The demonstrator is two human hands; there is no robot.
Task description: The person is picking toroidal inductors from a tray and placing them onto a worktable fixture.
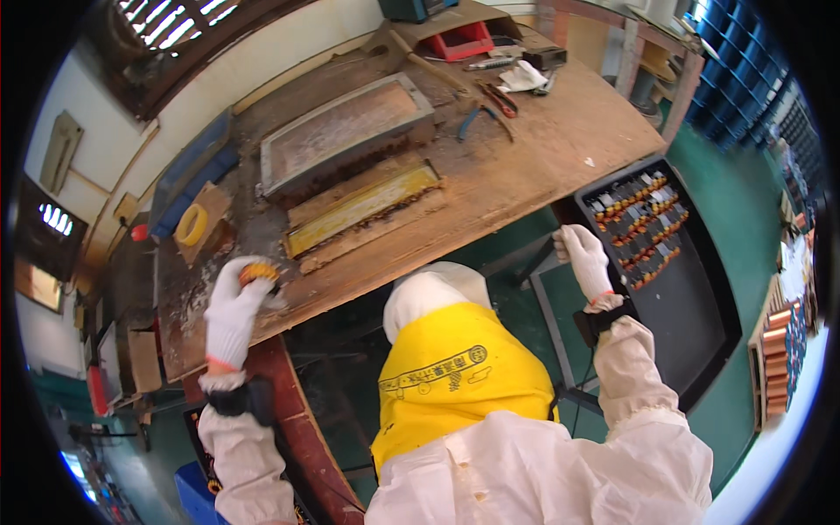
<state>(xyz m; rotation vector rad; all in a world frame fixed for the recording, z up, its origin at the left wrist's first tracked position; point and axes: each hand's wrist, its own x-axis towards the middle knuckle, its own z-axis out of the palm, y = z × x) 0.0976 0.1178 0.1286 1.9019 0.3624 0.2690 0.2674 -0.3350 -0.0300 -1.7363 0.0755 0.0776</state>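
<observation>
Frame left: left hand (233,304) grasping 1 orange coil (259,273) | seeming stiff, suiting rim hold | right hand (584,261) holding fingers clenched, contents unclear

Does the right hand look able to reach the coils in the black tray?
Likely yes: the right hand is at the left edge of the tray, beside the coils, with nothing visible between.

Workshop: wooden bench (573,131), hand tools (500,101)
</observation>
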